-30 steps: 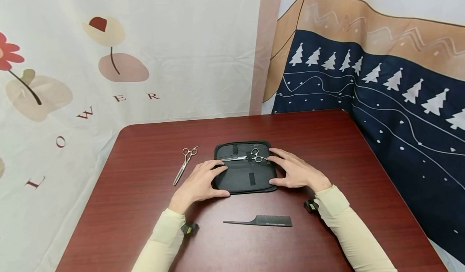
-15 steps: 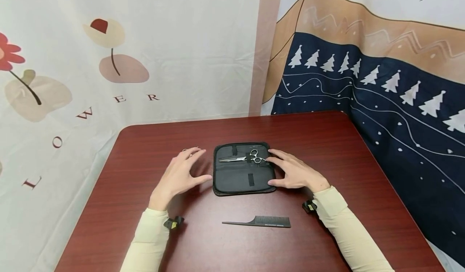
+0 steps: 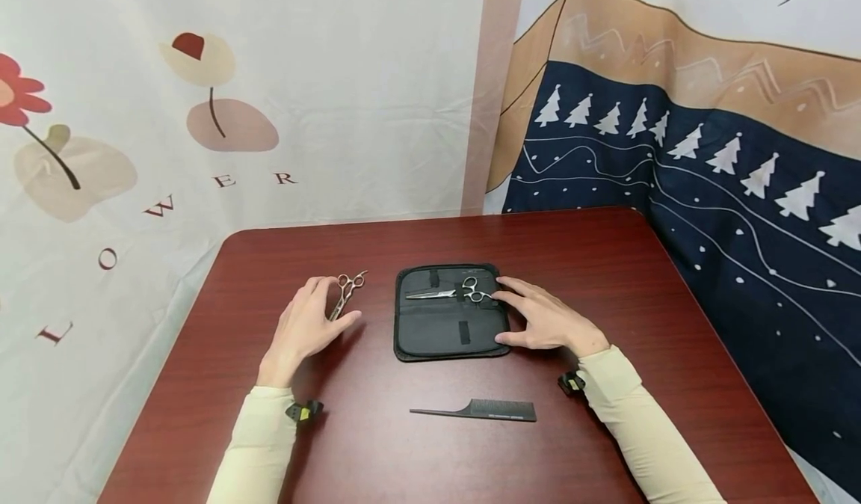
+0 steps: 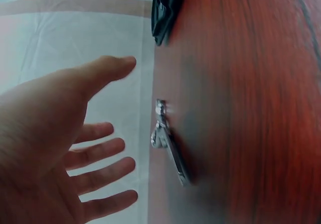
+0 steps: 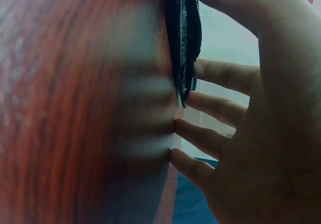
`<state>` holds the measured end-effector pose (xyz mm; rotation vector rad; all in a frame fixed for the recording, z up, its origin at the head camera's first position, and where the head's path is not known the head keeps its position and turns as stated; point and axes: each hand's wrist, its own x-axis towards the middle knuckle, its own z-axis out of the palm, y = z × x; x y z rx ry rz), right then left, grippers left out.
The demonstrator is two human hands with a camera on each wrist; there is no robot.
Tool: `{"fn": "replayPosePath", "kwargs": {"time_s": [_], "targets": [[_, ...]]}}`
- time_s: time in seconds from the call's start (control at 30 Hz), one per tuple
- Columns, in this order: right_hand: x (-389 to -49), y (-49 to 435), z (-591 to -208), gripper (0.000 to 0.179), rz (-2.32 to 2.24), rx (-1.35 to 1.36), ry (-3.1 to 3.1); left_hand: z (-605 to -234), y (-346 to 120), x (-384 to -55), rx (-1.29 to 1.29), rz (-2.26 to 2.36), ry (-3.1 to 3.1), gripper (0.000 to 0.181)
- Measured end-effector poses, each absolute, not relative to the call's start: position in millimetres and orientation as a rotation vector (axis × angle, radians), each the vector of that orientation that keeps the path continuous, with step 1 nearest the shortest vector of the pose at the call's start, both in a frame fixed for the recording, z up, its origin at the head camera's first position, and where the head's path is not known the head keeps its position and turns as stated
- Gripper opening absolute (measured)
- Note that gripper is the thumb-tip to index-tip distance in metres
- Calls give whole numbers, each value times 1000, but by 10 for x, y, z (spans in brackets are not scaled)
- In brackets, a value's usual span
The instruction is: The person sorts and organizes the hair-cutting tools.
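Observation:
In the head view, a black zip case (image 3: 437, 328) lies spread on the table, with silver hair scissors (image 3: 473, 289) strapped across its upper part. My right hand (image 3: 548, 317) touches the case's right edge, fingers extended and thumb lower down. The right wrist view shows fingertips (image 5: 193, 97) against the zipped edge (image 5: 184, 43). To the left lies a second pair of hair scissors (image 3: 348, 287), its blades partly hidden by my left hand (image 3: 303, 328). That hand is spread beside them, thumb apart from the fingers. In the left wrist view a gap separates it from these scissors (image 4: 168, 143).
A black tail comb (image 3: 498, 410) lies in front of the case, handle pointing left. The dark red table (image 3: 430, 463) has rounded far corners. Printed curtains (image 3: 377, 85) hang behind it and along its right side.
My left hand has left the case's left edge and moved left to the loose scissors, passing over them. My right hand has stayed at the case's right edge.

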<state>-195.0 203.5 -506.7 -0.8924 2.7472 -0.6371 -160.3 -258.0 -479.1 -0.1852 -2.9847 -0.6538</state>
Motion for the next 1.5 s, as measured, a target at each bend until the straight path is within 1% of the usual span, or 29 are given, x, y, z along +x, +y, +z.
{"fn": "replayPosePath", "kwargs": {"time_s": [0.2, 0.53, 0.9, 1.3, 1.33, 1.4, 1.5], "targets": [[-1945, 2037, -5076, 78, -634, -896, 2750, -4846, -2653, -1617, -134, -669, -3051, 61], [-1949, 2032, -5061, 77, -642, -896, 2744, -4933, -2712, -1692, -157, -602, -3090, 56], [-1950, 2035, -5057, 77, -654, -895, 2740, -4943, -2683, -1753, -191, -519, -3065, 40], [-1945, 2035, -5047, 77, -654, -904, 2745, -4981, -2652, -1800, -188, -535, -3031, 27], [-1942, 2033, -5045, 77, -655, -903, 2744, -5079, -2699, -1845, -192, -541, -3016, 26], [-1939, 2031, -5042, 77, -657, -903, 2744, -5132, -2718, -1875, -191, -558, -2996, 24], [-1941, 2035, -5047, 76, -657, -901, 2746, -5436, -2852, -2026, -204, -539, -2940, 22]]}}
